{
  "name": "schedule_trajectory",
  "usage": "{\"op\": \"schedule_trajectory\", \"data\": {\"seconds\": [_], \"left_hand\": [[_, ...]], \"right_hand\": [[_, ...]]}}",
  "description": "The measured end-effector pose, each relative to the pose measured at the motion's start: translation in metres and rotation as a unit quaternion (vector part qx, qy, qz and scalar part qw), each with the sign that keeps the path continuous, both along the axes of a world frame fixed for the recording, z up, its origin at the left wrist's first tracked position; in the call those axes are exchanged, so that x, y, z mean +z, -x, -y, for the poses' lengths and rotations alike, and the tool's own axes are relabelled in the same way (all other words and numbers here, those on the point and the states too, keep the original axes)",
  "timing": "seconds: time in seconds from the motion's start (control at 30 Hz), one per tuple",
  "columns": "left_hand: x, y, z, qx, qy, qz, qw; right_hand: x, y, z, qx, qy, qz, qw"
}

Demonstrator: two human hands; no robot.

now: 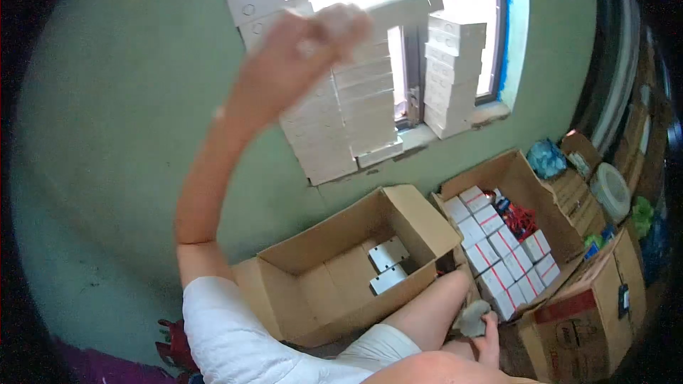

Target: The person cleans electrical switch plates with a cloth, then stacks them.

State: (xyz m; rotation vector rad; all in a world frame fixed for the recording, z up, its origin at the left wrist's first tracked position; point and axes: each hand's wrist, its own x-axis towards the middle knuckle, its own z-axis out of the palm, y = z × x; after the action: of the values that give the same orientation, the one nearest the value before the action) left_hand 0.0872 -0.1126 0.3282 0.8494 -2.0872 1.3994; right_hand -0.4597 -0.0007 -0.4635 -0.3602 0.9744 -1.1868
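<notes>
My left hand (313, 39), smeared by motion, is raised high in front of the window. Its fingers are closed at the near end of a white box (405, 11), which is tilted above a tall stack of white boxes (366, 99) on the sill. Low on the right, beside my knee, my right hand (488, 338) has its fingers bent against a crumpled-looking, greyish-white piece (472, 318). What that piece is I cannot make out. Below me is an open cardboard box (313, 291) with two white plates or boxes (388, 264) at its right end.
A second stack of white boxes (452, 78) stands at the window's right. Another open carton (530, 163) holds several small white boxes with red stripes (501, 242) and red wires (521, 220). Near it are a closed carton (580, 327), a blue bag (546, 158) and a white tub (610, 192).
</notes>
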Motion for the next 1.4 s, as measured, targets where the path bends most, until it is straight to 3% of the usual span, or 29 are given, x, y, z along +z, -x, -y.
{"op": "schedule_trajectory", "data": {"seconds": [0.07, 0.13, 0.27, 0.37, 0.4, 0.47, 0.5, 0.53, 0.67, 0.7, 0.77, 0.87, 0.93, 1.0, 1.03, 1.07, 1.1, 1.13, 1.17, 1.2, 1.23, 1.27, 1.3, 1.33, 1.37, 1.4], "left_hand": [[0.05, -0.04, 0.003, 0.05, 0.144, 0.019, 0.988], [0.094, -0.092, 0.012, 0.051, 0.189, 0.051, 0.979], [0.117, -0.087, 0.004, 0.029, 0.108, 0.021, 0.993], [0.116, -0.111, 0.023, 0.109, 0.129, 0.022, 0.985], [0.114, -0.116, 0.029, 0.112, 0.118, 0.017, 0.987], [0.112, -0.119, 0.032, 0.111, 0.108, 0.009, 0.988], [0.111, -0.118, 0.034, 0.125, 0.074, -0.041, 0.989], [0.111, -0.116, 0.035, 0.139, 0.038, -0.09, 0.985], [0.118, -0.125, 0.037, 0.207, 0.054, -0.065, 0.975], [0.113, -0.132, 0.042, 0.243, 0.076, -0.054, 0.966], [0.106, -0.136, 0.042, 0.283, 0.095, -0.041, 0.954], [0.095, -0.127, 0.04, 0.312, 0.04, -0.098, 0.944], [0.079, -0.118, 0.043, 0.354, 0.057, -0.153, 0.921], [0.05, -0.103, 0.037, 0.348, 0.016, -0.17, 0.922], [0.031, -0.095, 0.027, 0.281, -0.002, -0.173, 0.944], [0.0, -0.089, 0.022, 0.212, -0.021, -0.183, 0.96], [-0.05, -0.088, 0.019, 0.218, -0.066, -0.197, 0.953], [-0.111, -0.087, 0.013, 0.159, -0.112, -0.141, 0.971], [-0.168, -0.085, 0.002, 0.094, -0.15, -0.086, 0.98], [-0.218, -0.072, -0.008, 0.051, -0.261, -0.05, 0.963], [-0.264, -0.052, -0.018, 0.003, -0.358, -0.009, 0.934], [-0.313, -0.039, -0.031, 0.071, -0.472, -0.01, 0.879], [-0.392, -0.047, -0.031, 0.126, -0.557, -0.054, 0.819], [-0.474, -0.059, -0.039, 0.255, -0.653, -0.027, 0.713], [-0.459, -0.036, -0.043, 0.321, -0.82, 0.02, 0.473], [-0.519, -0.047, -0.043, 0.281, -0.864, -0.015, 0.417]], "right_hand": [[0.027, -0.009, -0.013, -0.015, -0.006, 0.0, 1.0], [0.064, -0.047, -0.03, -0.029, -0.014, -0.009, 0.999], [0.134, -0.061, -0.056, -0.073, -0.017, -0.021, 0.997], [0.222, -0.106, -0.059, -0.128, -0.017, -0.022, 0.991], [0.206, -0.095, -0.055, -0.13, -0.013, -0.021, 0.991], [0.172, -0.063, -0.047, 0.015, 0.024, -0.178, 0.984], [0.177, -0.065, -0.049, 0.012, 0.025, -0.178, 0.984], [0.204, -0.075, -0.042, 0.0, 0.023, -0.164, 0.986], [0.221, -0.075, -0.09, -0.04, 0.012, -0.101, 0.994], [0.273, -0.102, -0.06, -0.047, 0.007, -0.084, 0.995], [0.295, -0.112, -0.071, -0.058, -0.004, -0.051, 0.997], [0.263, -0.103, -0.058, -0.067, 0.001, 0.029, 0.997], [0.233, -0.089, -0.063, -0.086, -0.008, 0.095, 0.992], [0.236, -0.087, -0.07, -0.082, -0.013, 0.012, 0.996], [0.21, -0.078, -0.071, -0.098, -0.052, -0.01, 0.994], [0.226, -0.088, -0.074, -0.111, -0.02, -0.015, 0.993], [0.202, -0.077, -0.086, -0.027, 0.233, -0.391, 0.89], [0.231, -0.095, -0.069, -0.101, -0.017, -0.156, 0.982], [0.247, -0.109, -0.067, -0.13, -0.143, -0.2, 0.96], [0.203, -0.085, -0.062, -0.052, 0.016, -0.185, 0.981], [0.235, -0.098, -0.06, -0.051, 0.0, -0.144, 0.988], [0.212, -0.089, -0.06, -0.069, -0.036, -0.062, 0.995], [0.204, -0.081, -0.061, -0.067, -0.055, -0.032, 0.996], [0.2, -0.077, -0.06, -0.066, -0.071, -0.001, 0.995], [0.205, -0.079, -0.061, -0.063, -0.08, -0.008, 0.995], [0.22, -0.086, -0.058, -0.064, -0.102, 0.008, 0.993]]}}
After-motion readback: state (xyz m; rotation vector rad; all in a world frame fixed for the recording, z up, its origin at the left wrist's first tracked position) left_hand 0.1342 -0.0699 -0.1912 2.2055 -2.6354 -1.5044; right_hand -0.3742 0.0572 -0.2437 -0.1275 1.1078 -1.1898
